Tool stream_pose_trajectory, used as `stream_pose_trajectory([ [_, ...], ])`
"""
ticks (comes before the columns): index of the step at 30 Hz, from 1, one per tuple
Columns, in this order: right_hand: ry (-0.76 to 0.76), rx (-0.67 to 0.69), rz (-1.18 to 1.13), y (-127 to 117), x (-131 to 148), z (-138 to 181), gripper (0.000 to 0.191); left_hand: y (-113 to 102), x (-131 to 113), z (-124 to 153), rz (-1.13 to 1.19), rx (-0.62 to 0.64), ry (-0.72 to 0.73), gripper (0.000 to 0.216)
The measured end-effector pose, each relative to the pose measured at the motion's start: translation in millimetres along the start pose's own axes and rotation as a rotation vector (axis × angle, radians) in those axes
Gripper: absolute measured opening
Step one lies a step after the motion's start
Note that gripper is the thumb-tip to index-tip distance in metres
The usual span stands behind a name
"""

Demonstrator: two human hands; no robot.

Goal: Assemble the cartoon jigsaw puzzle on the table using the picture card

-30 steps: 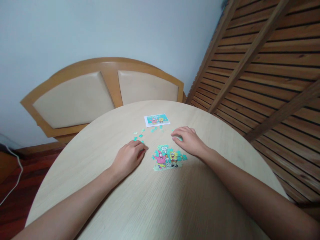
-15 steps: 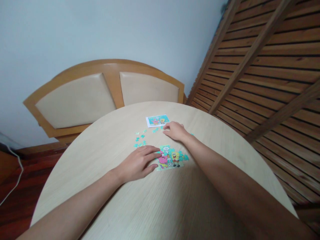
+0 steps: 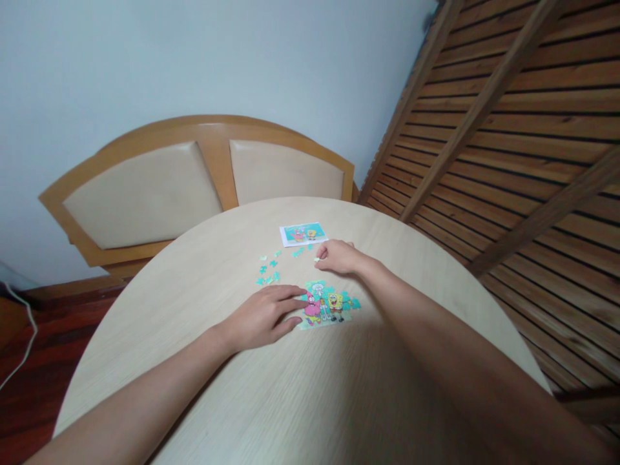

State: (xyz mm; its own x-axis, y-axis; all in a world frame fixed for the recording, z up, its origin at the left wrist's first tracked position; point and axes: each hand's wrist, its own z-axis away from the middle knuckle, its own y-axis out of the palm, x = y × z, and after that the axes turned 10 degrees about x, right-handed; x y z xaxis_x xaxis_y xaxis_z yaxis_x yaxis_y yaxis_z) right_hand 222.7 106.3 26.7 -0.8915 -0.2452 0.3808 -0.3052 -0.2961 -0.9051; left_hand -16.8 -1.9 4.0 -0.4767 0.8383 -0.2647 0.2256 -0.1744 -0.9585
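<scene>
While the left hand [image 3: 264, 316] lay flat, fingers spread, its fingertips touched the left edge of the part-built puzzle [image 3: 325, 305] at frame centre; it gripped nothing, only pressed. Right hand [image 3: 338, 256] sat just above the puzzle, fingers curled, pinching what looked like a small pale puzzle piece [image 3: 316, 259] at the fingertips; too small to be sure of the grip.

Loose pieces [image 3: 268, 271], teal, were scattered upper left of the puzzle, near but apart from the left hand. A few more lay near the reference picture [image 3: 303, 234], a small card flat on the desk [image 3: 300, 387] just above the right hand.

Handling, as a judgement: pieces looked thin, light, stiff card, easy to slide and easy to flick away. Best taken by the edges with a fingertip pinch, or slid flat. The joined section looked fragile at the seams; pushing from one side would likely buckle it unless held down, as the left hand did.

Further out: round pale wood desk, padded wooden bench back [image 3: 194, 181] in upper left, slatted wood wall [image 3: 523, 129] at right, cable [image 3: 19, 349] on the floor at far left.
</scene>
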Motion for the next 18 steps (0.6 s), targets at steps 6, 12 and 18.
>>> stream_pose_trajectory([
  [6,-0.138,-0.040,-0.102,4,2,18,0.025,-2,1,1,-0.014,-0.008,-0.018,0.033],
  [12,-0.222,-0.137,-0.369,10,-7,53,0.012,-5,3,2,-0.010,-0.005,-0.056,0.032],
  [18,-0.204,-0.139,-0.661,22,-28,79,0.020,-4,3,2,0.004,-0.009,-0.044,0.031],
])
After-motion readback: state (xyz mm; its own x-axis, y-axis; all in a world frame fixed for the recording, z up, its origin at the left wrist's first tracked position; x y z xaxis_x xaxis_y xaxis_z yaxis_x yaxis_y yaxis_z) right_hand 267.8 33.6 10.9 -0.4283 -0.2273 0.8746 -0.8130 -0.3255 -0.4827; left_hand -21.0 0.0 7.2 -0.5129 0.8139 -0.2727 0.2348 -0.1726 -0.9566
